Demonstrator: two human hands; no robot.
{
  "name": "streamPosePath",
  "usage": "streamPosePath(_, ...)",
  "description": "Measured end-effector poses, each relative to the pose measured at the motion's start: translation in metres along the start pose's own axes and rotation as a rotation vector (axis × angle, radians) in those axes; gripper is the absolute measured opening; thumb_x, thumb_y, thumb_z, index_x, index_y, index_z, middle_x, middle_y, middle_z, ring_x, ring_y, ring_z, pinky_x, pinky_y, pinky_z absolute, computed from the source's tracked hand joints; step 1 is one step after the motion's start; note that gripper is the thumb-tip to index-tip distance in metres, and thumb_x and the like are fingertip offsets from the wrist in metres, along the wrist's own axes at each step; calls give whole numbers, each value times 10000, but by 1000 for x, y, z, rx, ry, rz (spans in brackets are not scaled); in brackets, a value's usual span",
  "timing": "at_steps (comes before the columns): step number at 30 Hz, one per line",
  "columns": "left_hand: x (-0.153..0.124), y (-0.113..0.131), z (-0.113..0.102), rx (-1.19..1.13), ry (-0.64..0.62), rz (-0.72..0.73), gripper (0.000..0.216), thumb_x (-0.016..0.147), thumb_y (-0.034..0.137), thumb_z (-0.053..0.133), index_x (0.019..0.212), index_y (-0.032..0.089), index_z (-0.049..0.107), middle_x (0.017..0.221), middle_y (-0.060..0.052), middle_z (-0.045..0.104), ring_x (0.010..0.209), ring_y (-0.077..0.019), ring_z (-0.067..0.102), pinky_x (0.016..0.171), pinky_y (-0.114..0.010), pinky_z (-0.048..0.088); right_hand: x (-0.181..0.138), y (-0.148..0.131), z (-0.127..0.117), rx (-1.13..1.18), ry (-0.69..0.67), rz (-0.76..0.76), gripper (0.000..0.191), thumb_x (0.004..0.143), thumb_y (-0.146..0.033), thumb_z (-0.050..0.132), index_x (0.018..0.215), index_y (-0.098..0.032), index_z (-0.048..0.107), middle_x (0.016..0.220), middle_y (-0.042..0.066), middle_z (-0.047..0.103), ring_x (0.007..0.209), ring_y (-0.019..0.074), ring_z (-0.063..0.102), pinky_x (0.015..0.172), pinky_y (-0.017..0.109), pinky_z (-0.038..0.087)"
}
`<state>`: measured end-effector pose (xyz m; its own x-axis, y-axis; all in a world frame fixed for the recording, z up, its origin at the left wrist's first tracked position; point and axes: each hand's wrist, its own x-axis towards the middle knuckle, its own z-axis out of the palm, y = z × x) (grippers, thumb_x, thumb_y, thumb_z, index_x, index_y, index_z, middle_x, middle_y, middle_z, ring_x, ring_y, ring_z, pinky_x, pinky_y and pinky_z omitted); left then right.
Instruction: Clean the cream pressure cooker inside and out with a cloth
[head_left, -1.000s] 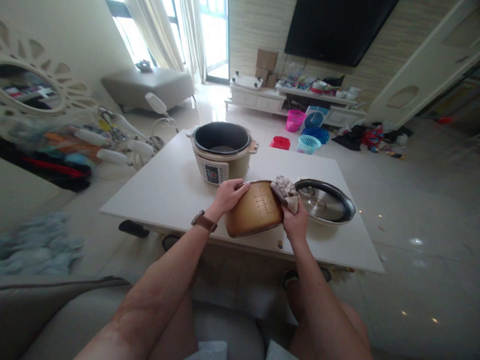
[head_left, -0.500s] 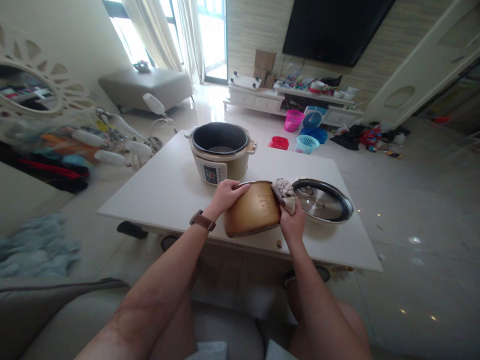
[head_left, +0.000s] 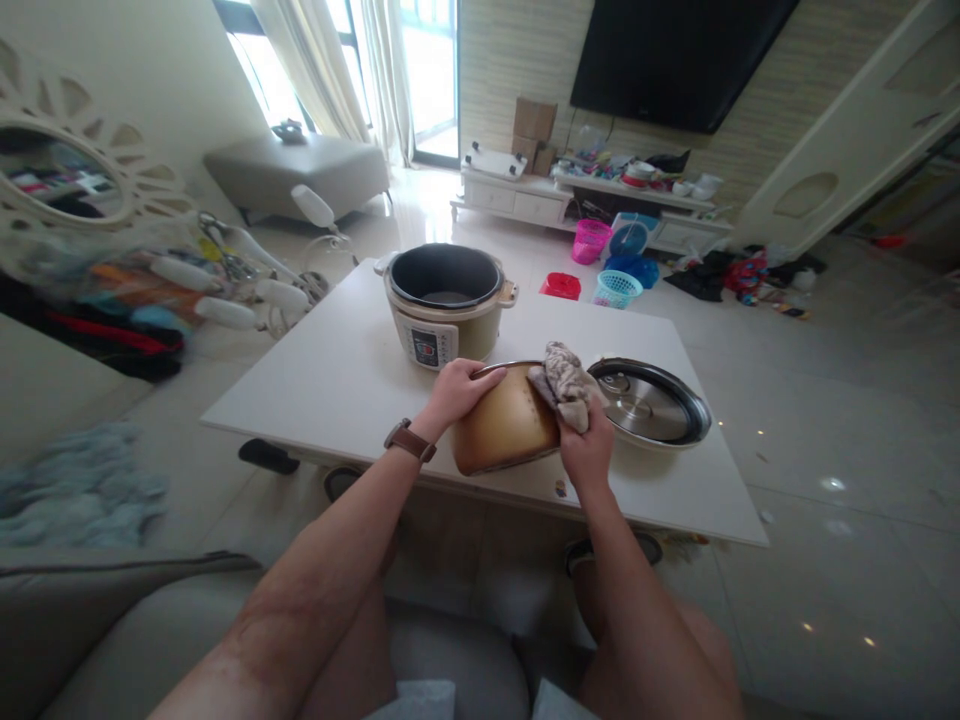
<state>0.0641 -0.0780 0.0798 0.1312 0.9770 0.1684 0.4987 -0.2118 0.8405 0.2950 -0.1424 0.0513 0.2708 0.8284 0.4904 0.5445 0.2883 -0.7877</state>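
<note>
A gold-brown inner pot (head_left: 499, 420) is tilted at the near edge of the white table, its rim facing away from me. My left hand (head_left: 457, 395) grips the rim at its left side, thumb on the outer wall. In my right hand (head_left: 587, 445) is a crumpled, patterned cloth (head_left: 568, 385), which lies against the pot's right outer wall and covers part of the markings there. Behind the pot stands the rice cooker body (head_left: 448, 305), open on top with a dark interior. The round lid (head_left: 649, 402) lies inner side up, right of my right hand.
The white table (head_left: 322, 385) has wheels below its near edge. White lamp arms (head_left: 274, 295) reach close to its left side. Beyond it on the floor are a red basin (head_left: 560, 286), a light blue basket (head_left: 617, 288) and a pink basket (head_left: 591, 240).
The cloth has shifted left and up along the pot's outer wall with my right hand, now spread over part of the markings. My left hand keeps its hold on the rim.
</note>
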Motion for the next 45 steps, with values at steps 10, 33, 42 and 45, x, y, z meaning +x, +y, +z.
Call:
streamPosePath(10,0,-7,-10,-194,-66,-48,592,858,660,615,542,200,417,568,33,308,585,-110,293,567,-302,178,9,38,1,117,57,465,437,688,-428,691,1037,-182,783,1038,93,812,1008,336,716,994,486,531)
streamPosePath(33,-1,4,2,6,-11,-34,595,898,663,551,548,184,515,560,15,397,611,-130,389,594,-311,210,4,7,-3,3,26,64,433,812,-363,675,1205,-195,743,1219,124,786,1155,327,719,1058,500,529)
streamPosePath(42,0,-9,-7,-104,-167,-142,625,844,737,586,551,197,471,562,17,395,587,-124,358,567,-305,207,10,51,-1,110,119,425,395,690,-423,713,998,-183,771,963,80,803,932,304,708,935,458,539)
streamPosePath(45,0,-8,-5,-104,-157,-140,645,830,750,602,531,202,442,547,21,371,567,-117,333,558,-311,194,7,46,1,92,144,410,406,702,-425,703,1016,-177,772,981,89,804,926,304,714,920,460,550)
